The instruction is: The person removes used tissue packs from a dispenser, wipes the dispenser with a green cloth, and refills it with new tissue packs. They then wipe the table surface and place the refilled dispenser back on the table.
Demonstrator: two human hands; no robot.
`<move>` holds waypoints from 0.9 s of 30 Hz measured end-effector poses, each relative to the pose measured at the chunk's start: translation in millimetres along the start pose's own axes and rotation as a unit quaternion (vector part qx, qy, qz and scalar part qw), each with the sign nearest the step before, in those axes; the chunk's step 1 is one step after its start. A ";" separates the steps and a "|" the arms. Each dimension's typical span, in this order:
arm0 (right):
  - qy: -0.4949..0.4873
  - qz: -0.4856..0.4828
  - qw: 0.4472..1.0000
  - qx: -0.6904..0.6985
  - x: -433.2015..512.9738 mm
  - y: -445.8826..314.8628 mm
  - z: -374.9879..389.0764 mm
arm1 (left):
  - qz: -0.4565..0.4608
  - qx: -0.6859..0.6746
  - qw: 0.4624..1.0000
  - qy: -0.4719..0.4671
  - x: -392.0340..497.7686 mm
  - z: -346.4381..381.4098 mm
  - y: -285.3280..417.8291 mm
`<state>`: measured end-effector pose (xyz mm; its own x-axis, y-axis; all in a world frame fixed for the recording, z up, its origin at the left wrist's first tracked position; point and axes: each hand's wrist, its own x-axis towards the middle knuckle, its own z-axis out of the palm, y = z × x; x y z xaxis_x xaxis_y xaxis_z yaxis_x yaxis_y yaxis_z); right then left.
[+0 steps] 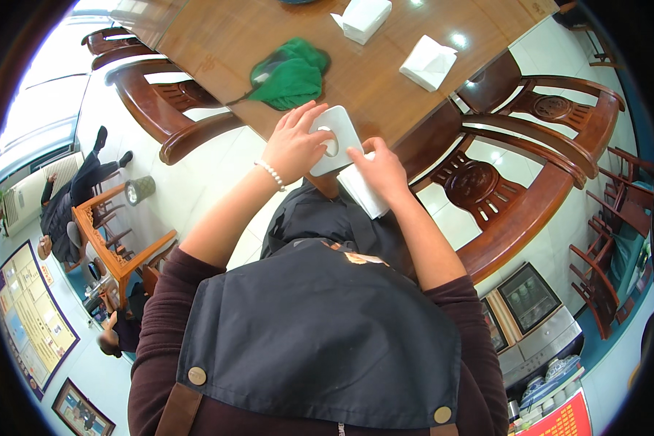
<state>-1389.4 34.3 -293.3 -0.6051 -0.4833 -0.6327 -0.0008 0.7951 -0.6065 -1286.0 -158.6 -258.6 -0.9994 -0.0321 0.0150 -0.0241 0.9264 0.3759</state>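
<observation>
My left hand [300,140] is on a pale rectangular tissue-box lid [346,128] with an oval hole, its thumb at the hole and its fingers along the upper edge. With thumb and fingers, my right hand [380,168] holds a folded stack of white paper tissues [359,191] just below the lid, its thumb touching the lid's lower right corner. A green cloth [291,76] lies crumpled on the wooden table [359,82] beyond my left hand. Two white tissue packs, one at the top [365,20] and one further right [428,62], rest on the table.
Carved wooden chairs flank the table at left [163,103] and right [501,191]. A wastebasket [140,190] stands on the floor at left, near an orange wooden frame [117,267]. Two people are at the far left. A cabinet with glass doors [528,297] is at lower right.
</observation>
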 end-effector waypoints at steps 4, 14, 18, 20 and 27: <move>0.003 -0.008 1.000 0.000 2.3 2.4 1.0 | -0.031 0.091 0.993 -0.071 8.0 -7.1 -1.1; -0.007 -0.005 1.000 0.009 0.8 2.5 -0.3 | -0.046 -0.146 0.988 -0.005 -7.5 -17.2 -8.7; 0.026 -0.023 0.999 0.001 -2.1 -1.6 -1.3 | -0.088 -0.186 0.979 0.008 -0.4 -15.8 -8.5; 0.050 -0.061 0.997 -0.023 -5.2 -5.8 -2.7 | -0.086 -0.148 0.985 0.007 4.6 -15.4 -9.5; 0.081 -0.195 0.977 -0.037 -18.4 -20.2 -6.2 | -0.026 -0.031 0.999 -0.007 9.4 -9.9 -13.7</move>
<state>-1383.2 29.3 -266.4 -0.6645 -0.6960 -0.2721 -0.3108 0.5886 -0.7463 -1294.8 -175.2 -254.4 -0.9971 -0.0732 -0.0193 -0.0743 0.8985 0.4327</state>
